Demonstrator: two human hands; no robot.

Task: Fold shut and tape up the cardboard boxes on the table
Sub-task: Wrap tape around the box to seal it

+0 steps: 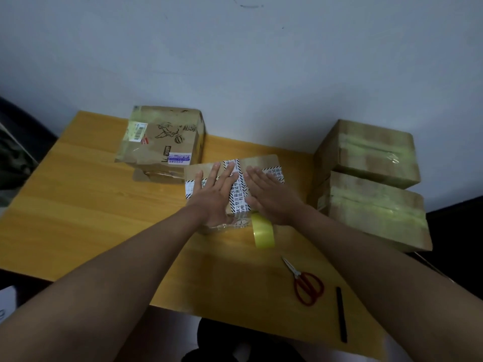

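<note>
While hands press box, scissors, tape roll nearby

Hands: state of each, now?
Left hand: open, flat on the middle box.
Right hand: open, flat on it too.

four cardboard boxes: one box under the fingers, three beyond; one tape roll, one scissors, one pen.

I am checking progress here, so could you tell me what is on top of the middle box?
Both flat hands, left hand and right hand, press on the middle box over its printed tape. They cover the flap seam.
</note>
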